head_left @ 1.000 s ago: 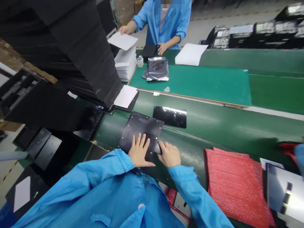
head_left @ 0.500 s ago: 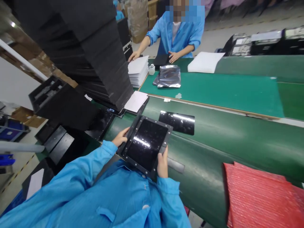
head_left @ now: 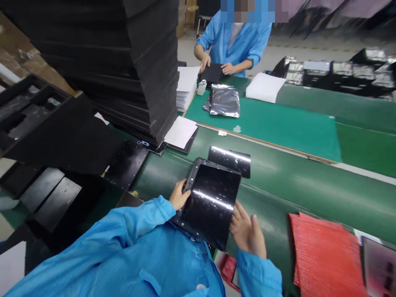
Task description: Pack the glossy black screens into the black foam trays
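Far left, a tall stack of black foam sheets (head_left: 136,70) rises beside the matte black flat panels (head_left: 57,198) laid out near the edge of the curved green conveyor belt (head_left: 293,185). Its corner leaves you little room on that side. Your left hand (head_left: 178,195) is clenched on the left edge of the black-framed glossy panel (head_left: 210,202), which is lifted off the belt and tilted, its near corner against your blue smock (head_left: 161,264). Your right hand (head_left: 247,233) is open with the fingers spread, right by the panel's right edge; you cannot tell whether it touches.

As things lie, this one panel is in your hands, and a second glossy black panel (head_left: 229,161) lies flat just beyond it, almost touching. Further on, a stack of white sheets (head_left: 186,88) and silver foil bags (head_left: 224,101) sit on the bright green mat (head_left: 272,128), all within a co-worker's reach. To the right, open belt runs between your panel and the red bubble-wrap bags (head_left: 324,255), your widest free space.
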`<state>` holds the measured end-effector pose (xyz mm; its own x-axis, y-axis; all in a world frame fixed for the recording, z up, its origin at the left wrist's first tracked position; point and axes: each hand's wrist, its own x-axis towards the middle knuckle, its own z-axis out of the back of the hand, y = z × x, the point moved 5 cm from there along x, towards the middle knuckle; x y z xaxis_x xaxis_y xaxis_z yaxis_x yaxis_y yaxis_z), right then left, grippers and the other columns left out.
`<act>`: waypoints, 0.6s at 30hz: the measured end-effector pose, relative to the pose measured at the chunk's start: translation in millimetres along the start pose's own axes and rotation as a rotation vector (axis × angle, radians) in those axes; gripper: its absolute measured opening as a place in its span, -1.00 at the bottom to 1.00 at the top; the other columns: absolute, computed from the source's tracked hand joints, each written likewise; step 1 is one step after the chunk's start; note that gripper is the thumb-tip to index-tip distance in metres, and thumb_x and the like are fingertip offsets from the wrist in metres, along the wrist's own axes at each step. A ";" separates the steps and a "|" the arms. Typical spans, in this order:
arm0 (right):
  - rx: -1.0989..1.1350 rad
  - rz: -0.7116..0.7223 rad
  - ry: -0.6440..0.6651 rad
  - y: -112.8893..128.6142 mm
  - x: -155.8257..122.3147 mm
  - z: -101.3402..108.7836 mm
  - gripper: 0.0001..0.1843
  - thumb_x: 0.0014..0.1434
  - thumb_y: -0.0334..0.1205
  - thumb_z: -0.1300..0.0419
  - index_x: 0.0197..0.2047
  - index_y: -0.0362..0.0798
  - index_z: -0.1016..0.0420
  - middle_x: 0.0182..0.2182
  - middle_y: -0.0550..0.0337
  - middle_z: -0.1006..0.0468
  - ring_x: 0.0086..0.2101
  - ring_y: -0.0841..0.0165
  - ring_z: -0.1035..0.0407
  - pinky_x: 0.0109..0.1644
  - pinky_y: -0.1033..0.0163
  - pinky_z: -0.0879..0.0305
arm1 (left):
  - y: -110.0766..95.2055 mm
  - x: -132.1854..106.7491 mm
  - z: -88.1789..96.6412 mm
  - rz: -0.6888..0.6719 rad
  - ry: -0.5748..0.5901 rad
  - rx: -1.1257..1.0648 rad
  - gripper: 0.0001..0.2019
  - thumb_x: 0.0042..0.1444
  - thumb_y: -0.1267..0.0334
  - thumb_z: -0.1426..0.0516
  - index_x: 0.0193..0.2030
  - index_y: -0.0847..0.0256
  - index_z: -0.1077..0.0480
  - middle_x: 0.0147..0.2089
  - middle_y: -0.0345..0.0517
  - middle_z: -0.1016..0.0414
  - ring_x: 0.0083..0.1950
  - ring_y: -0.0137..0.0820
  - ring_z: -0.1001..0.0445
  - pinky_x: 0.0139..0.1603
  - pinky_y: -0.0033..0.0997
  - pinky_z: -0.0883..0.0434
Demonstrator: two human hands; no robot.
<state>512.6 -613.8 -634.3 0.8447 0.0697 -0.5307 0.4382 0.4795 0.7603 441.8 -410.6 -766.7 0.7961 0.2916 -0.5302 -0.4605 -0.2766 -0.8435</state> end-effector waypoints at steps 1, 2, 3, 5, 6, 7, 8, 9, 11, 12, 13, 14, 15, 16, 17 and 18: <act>-0.023 0.006 0.023 9.3 4.8 -2.6 -0.25 0.00 0.43 0.03 -0.07 -0.03 -0.48 -0.35 0.05 -0.53 -0.54 0.33 -0.30 -0.55 0.24 -0.23 | 0.2 2.2 5.8 -0.010 0.042 -0.017 -0.46 -0.01 0.34 -0.17 0.18 0.31 -0.28 0.19 0.14 -0.31 0.23 -0.17 -0.28 0.32 -0.14 -0.13; -0.086 0.029 0.028 18.9 8.3 -5.2 -0.30 -0.02 0.42 -0.01 -0.17 -0.03 -0.51 -0.41 0.07 -0.52 -0.52 0.31 -0.30 -0.53 0.24 -0.23 | -0.1 4.0 13.8 -0.016 0.088 -0.028 -0.46 0.00 0.31 -0.18 0.17 0.30 -0.29 0.19 0.13 -0.32 0.23 -0.15 -0.29 0.32 -0.12 -0.14; -0.166 0.060 0.020 27.9 10.0 -8.1 -0.37 -0.05 0.38 -0.10 -0.26 -0.03 -0.51 -0.46 0.09 -0.50 -0.50 0.29 -0.31 -0.50 0.23 -0.23 | -0.8 5.2 24.2 -0.020 0.112 -0.024 -0.47 0.00 0.27 -0.19 0.16 0.29 -0.30 0.18 0.11 -0.34 0.23 -0.13 -0.29 0.32 -0.10 -0.14; -0.296 0.122 0.002 42.5 8.6 -16.3 -0.51 -0.09 0.25 -0.23 -0.35 -0.03 -0.48 -0.52 0.15 -0.47 -0.47 0.28 -0.31 -0.43 0.24 -0.25 | -4.9 4.4 49.9 -0.039 0.050 0.030 -0.43 -0.01 0.19 -0.22 0.18 0.26 -0.28 0.23 0.10 -0.29 0.30 -0.10 -0.18 0.35 -0.06 -0.06; -0.321 0.146 0.003 47.4 6.6 -21.3 -0.54 -0.07 0.22 -0.24 -0.36 -0.04 -0.47 -0.54 0.17 -0.45 -0.47 0.29 -0.31 -0.41 0.24 -0.25 | -8.6 1.6 61.7 -0.057 -0.017 0.060 -0.36 -0.03 0.15 -0.24 0.21 0.26 -0.24 0.29 0.11 -0.22 0.36 -0.09 -0.08 0.38 -0.05 0.01; -0.324 0.167 0.012 50.8 4.4 -26.2 -0.55 -0.02 0.21 -0.21 -0.36 -0.04 -0.46 -0.56 0.19 -0.43 -0.47 0.29 -0.31 -0.40 0.25 -0.25 | -13.0 -2.8 69.7 -0.076 -0.074 0.070 -0.27 -0.06 0.11 -0.27 0.26 0.25 -0.19 0.35 0.11 -0.12 0.40 -0.09 0.03 0.40 -0.05 0.08; -0.320 0.191 0.025 53.2 2.7 -30.5 -0.56 0.02 0.21 -0.18 -0.35 -0.04 -0.45 -0.56 0.20 -0.42 -0.47 0.30 -0.31 -0.38 0.25 -0.26 | -17.2 -8.3 72.1 -0.085 -0.089 0.040 -0.19 -0.10 0.07 -0.29 0.29 0.24 -0.13 0.38 0.12 -0.03 0.42 -0.09 0.11 0.40 -0.05 0.12; -0.302 0.214 0.039 54.4 2.0 -33.6 -0.55 0.05 0.21 -0.15 -0.33 -0.05 -0.44 -0.55 0.21 -0.43 -0.46 0.31 -0.31 -0.37 0.25 -0.26 | -20.5 -14.0 67.7 -0.073 -0.036 -0.037 -0.14 -0.12 0.04 -0.31 0.31 0.23 -0.10 0.39 0.14 -0.01 0.42 -0.07 0.11 0.40 -0.04 0.10; -0.241 0.242 0.067 53.5 3.8 -35.9 -0.54 0.06 0.22 -0.14 -0.32 -0.05 -0.44 -0.53 0.20 -0.44 -0.44 0.31 -0.33 -0.35 0.25 -0.27 | -25.3 -25.9 45.1 0.015 0.183 -0.261 -0.14 -0.12 -0.01 -0.31 0.31 0.22 -0.12 0.32 0.20 -0.16 0.37 -0.03 -0.06 0.34 0.01 -0.04; -0.215 0.250 0.081 51.7 6.0 -35.5 -0.54 0.06 0.22 -0.14 -0.32 -0.05 -0.44 -0.52 0.19 -0.45 -0.44 0.31 -0.33 -0.34 0.24 -0.28 | -27.9 -31.3 33.1 0.068 0.262 -0.356 -0.17 -0.12 -0.01 -0.31 0.28 0.21 -0.17 0.26 0.21 -0.25 0.32 -0.02 -0.15 0.30 0.02 -0.11; -0.196 0.256 0.095 49.3 8.6 -34.4 -0.54 0.06 0.22 -0.15 -0.33 -0.05 -0.45 -0.52 0.19 -0.46 -0.44 0.31 -0.33 -0.33 0.24 -0.28 | -30.8 -35.4 23.5 0.108 0.287 -0.418 -0.20 -0.14 0.00 -0.33 0.25 0.20 -0.22 0.22 0.19 -0.31 0.28 -0.02 -0.22 0.26 0.01 -0.17; -0.177 0.259 0.110 46.2 11.3 -32.8 -0.55 0.06 0.21 -0.16 -0.33 -0.05 -0.46 -0.52 0.19 -0.46 -0.43 0.30 -0.33 -0.31 0.23 -0.29 | -33.9 -37.8 17.0 0.130 0.258 -0.448 -0.23 -0.16 0.02 -0.34 0.21 0.19 -0.27 0.19 0.17 -0.35 0.25 -0.03 -0.27 0.24 -0.01 -0.20; -0.151 0.259 0.124 42.9 14.0 -30.8 -0.56 0.06 0.20 -0.16 -0.32 -0.04 -0.48 -0.51 0.18 -0.48 -0.41 0.29 -0.34 -0.29 0.22 -0.30 | -37.5 -39.2 13.2 0.131 0.194 -0.458 -0.25 -0.20 0.05 -0.37 0.18 0.18 -0.31 0.18 0.12 -0.37 0.22 -0.06 -0.29 0.22 -0.05 -0.23; -0.113 0.255 0.146 39.3 16.8 -28.5 -0.57 0.06 0.19 -0.17 -0.30 -0.04 -0.49 -0.48 0.17 -0.50 -0.39 0.28 -0.36 -0.26 0.20 -0.30 | -41.7 -40.4 10.8 0.124 0.126 -0.467 -0.27 -0.23 0.06 -0.38 0.14 0.17 -0.35 0.16 0.08 -0.39 0.20 -0.08 -0.32 0.20 -0.10 -0.26; -0.064 0.245 0.182 35.5 20.1 -25.8 -0.57 0.06 0.18 -0.18 -0.27 -0.03 -0.51 -0.44 0.15 -0.52 -0.35 0.26 -0.38 -0.22 0.18 -0.32 | -45.9 -42.1 7.8 0.127 0.087 -0.487 -0.30 -0.25 0.05 -0.39 0.08 0.19 -0.39 0.10 0.05 -0.44 0.15 -0.11 -0.37 0.16 -0.15 -0.30; -0.004 0.224 0.230 31.5 24.8 -22.4 -0.57 0.05 0.18 -0.19 -0.25 -0.01 -0.52 -0.40 0.13 -0.55 -0.32 0.24 -0.39 -0.19 0.16 -0.33 | -49.7 -44.4 3.7 0.150 0.084 -0.515 -0.35 -0.27 0.02 -0.39 0.01 0.23 -0.44 0.01 0.03 -0.50 0.07 -0.14 -0.43 0.09 -0.20 -0.35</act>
<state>540.4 -577.4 -631.9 0.8280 0.3699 -0.4215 0.2477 0.4331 0.8666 427.9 -406.5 -701.5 0.7745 0.1463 -0.6154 -0.3362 -0.7289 -0.5964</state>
